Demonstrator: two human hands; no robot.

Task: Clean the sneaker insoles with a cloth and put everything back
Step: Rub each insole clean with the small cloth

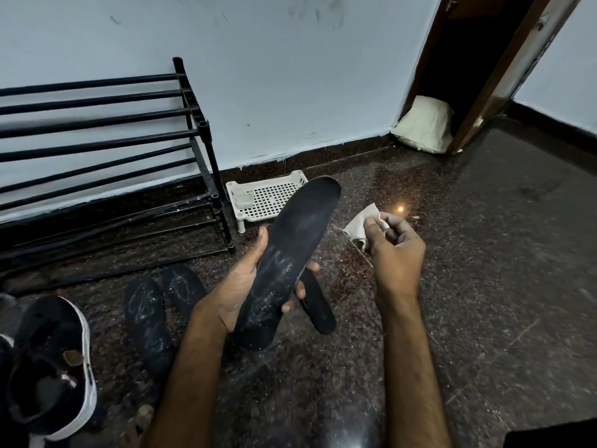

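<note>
Left hand [239,287] fingers grip insole [295,240]; right hand [399,250] fingers pinch cloth [357,226]; speckled floor [484,270].

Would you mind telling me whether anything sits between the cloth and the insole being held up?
Nothing visible does. The right hand pinches the cloth just right of the insole gripped in the left hand, with only open air over the floor between them.

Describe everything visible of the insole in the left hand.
The insole is black, flat and foam-like, streaked with whitish dust and marks. The left hand holds its heel half from below, thumb on one edge, fingers curled over the other. Its toe points up and away. The cloth does not touch it.
</note>
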